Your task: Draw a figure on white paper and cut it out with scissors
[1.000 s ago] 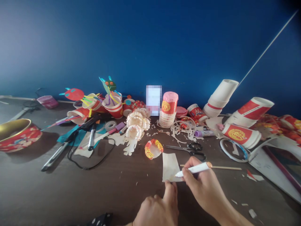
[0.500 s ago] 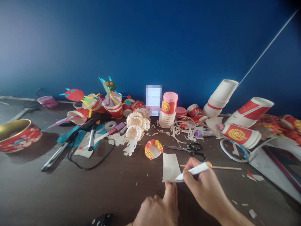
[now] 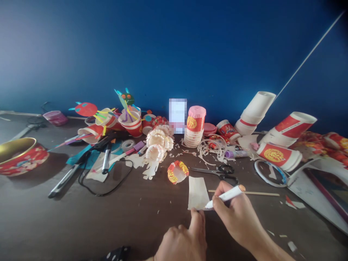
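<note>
A pale rectangular piece of paper (image 3: 197, 192) lies on the dark table in front of me. My right hand (image 3: 236, 214) grips a white marker with an orange end (image 3: 227, 196), its tip at the paper's lower right corner. With the index finger stretched out, my left hand (image 3: 185, 237) presses the paper's near edge; its other fingers are partly curled. Just beyond the paper are a red-and-yellow cut cup ring (image 3: 172, 174) and scissors with black handles (image 3: 214, 173). A thin wooden stick (image 3: 258, 194) extends behind my right hand.
Stacked paper cups (image 3: 193, 125) stand at the back, with more cups (image 3: 280, 156) on the right. A silver-and-black pen (image 3: 63, 181), a black cord (image 3: 108, 194) and a red-and-gold tape roll (image 3: 24, 159) lie left. Paper scraps are scattered about.
The marker and my right hand have shifted very slightly to the right along the paper's near edge. My left hand stays in place.
</note>
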`<state>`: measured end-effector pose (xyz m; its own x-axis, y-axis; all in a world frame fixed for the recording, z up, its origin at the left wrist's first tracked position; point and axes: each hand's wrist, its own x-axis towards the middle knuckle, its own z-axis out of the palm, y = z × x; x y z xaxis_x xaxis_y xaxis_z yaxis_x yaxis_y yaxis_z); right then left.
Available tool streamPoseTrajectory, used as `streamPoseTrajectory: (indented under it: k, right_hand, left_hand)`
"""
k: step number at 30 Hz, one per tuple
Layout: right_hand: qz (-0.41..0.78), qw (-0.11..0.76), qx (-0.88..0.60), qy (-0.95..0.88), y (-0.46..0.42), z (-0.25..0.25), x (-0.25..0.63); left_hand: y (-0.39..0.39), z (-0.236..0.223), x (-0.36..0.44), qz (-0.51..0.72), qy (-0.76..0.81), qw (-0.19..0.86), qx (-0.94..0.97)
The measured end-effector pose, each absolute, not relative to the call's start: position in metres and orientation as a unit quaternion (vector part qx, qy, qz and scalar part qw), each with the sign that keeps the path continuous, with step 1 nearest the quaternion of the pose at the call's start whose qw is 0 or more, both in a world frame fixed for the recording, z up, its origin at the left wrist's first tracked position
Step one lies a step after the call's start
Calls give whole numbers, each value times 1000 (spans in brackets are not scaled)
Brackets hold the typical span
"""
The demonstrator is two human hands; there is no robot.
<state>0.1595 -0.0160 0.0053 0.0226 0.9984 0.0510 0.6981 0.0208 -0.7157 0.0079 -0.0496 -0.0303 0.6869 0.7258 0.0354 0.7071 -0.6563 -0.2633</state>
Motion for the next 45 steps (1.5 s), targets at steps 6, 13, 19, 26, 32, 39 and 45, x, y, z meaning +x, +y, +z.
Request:
streamPoseTrajectory:
  k: [6,13,19,26,32,39,45]
  right_hand:
    - [247,292,-666,-641,-16,5,161]
    - [258,292,-672,-630,-15,2,163]
    - [257,290,-673,-630,-16,1,163]
    - [257,294,-676,-625,-15,1,162]
    - [254,291,-672,-632,-16,1,162]
    - [247,293,-665,-641,-16,2,161]
    - [250,292,-656,-650,-17,6,160]
  left_hand:
    - [-50,-32,8,31,-402,132,-906]
    - [-50,-33,8,23,-407,126,-904]
    - [-50,-33,8,33,-403,126,-906]
    - [-50,-33,8,38,-400,124,-907]
    - [-50,-33,8,39,-411,105,-905]
    - [-50,-34,8,27,-408,117,-905]
    - [-49,-34,8,38,-404,105,-908]
